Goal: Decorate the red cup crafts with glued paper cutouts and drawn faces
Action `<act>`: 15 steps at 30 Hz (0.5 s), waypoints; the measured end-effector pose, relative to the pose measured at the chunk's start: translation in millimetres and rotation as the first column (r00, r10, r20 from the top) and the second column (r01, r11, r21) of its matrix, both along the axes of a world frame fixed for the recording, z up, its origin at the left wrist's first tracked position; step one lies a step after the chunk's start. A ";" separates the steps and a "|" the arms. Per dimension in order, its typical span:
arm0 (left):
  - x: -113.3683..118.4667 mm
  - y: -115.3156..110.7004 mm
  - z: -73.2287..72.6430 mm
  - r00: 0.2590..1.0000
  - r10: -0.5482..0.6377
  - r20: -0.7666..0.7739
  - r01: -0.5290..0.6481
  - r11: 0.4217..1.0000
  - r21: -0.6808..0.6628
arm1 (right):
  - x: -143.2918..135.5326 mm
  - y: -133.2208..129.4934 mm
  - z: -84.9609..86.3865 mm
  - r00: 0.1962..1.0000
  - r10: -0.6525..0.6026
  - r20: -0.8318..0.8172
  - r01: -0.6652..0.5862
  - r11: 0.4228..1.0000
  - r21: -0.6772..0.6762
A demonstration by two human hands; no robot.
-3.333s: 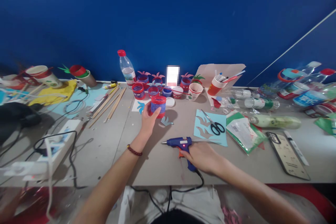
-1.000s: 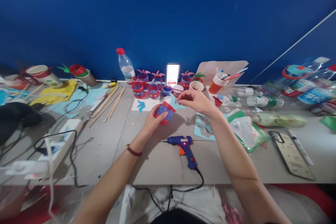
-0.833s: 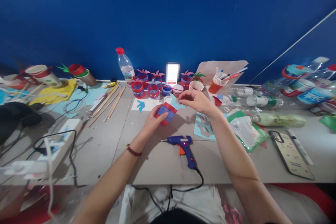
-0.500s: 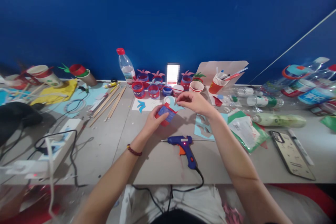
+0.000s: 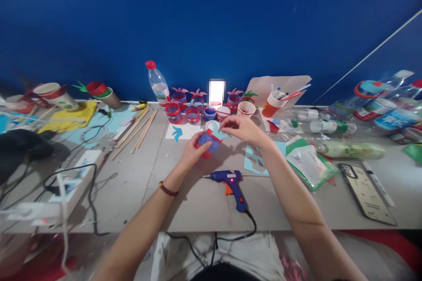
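Observation:
My left hand [image 5: 195, 149] is wrapped round a small red and blue cup [image 5: 211, 142], tilted above the table. A light blue paper leaf piece [image 5: 217, 131] stands at the cup's rim. The fingertips of my right hand [image 5: 238, 126] are pinched together at the right side of that leaf piece, apparently on its edge. Below the hands lies a blue glue gun [image 5: 231, 178] with an orange trigger and a small red light. A darker blue paper leaf [image 5: 177, 133] rests on white paper to the left.
Behind the hands stand several decorated cups [image 5: 173, 113] and a red-capped bottle [image 5: 158, 82]. Wooden sticks [image 5: 141, 131] and a power strip [image 5: 77, 175] lie left. At the right are an orange pen cup [image 5: 272, 106], plastic bottles [image 5: 332, 127] and a phone [image 5: 365, 193].

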State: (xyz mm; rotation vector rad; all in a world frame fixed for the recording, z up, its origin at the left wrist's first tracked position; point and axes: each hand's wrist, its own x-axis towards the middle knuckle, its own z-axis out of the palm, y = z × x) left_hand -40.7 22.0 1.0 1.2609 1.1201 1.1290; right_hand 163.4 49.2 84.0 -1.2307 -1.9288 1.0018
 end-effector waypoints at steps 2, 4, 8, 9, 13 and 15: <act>0.1 0.1 0.1 1.000 -0.004 0.007 0.004 1.000 -0.003 | -0.1 0.1 -0.3 1.000 -0.005 0.003 0.005 1.000 0.003; 0.1 0.5 0.1 1.000 0.000 0.003 0.000 1.000 -0.001 | -0.6 0.1 -0.6 1.000 -0.007 -0.002 0.007 1.000 -0.004; 0.0 1.6 0.5 1.000 0.021 -0.021 -0.021 1.000 0.015 | -1.8 -0.6 -1.4 1.000 -0.011 -0.029 0.011 1.000 -0.021; 0.1 1.6 0.7 0.999 0.023 -0.024 -0.022 1.000 0.017 | -1.9 -0.8 -1.8 0.999 -0.015 -0.031 0.014 1.000 -0.023; 0.3 0.7 2.2 1.000 0.023 -0.021 -0.022 1.000 0.018 | -1.6 0.0 -5.3 1.000 -0.016 0.001 0.016 1.000 -0.012; 0.4 0.1 2.9 1.000 0.020 -0.016 -0.019 1.000 0.010 | -1.6 1.5 -8.0 1.000 -0.001 0.031 0.001 1.000 -0.005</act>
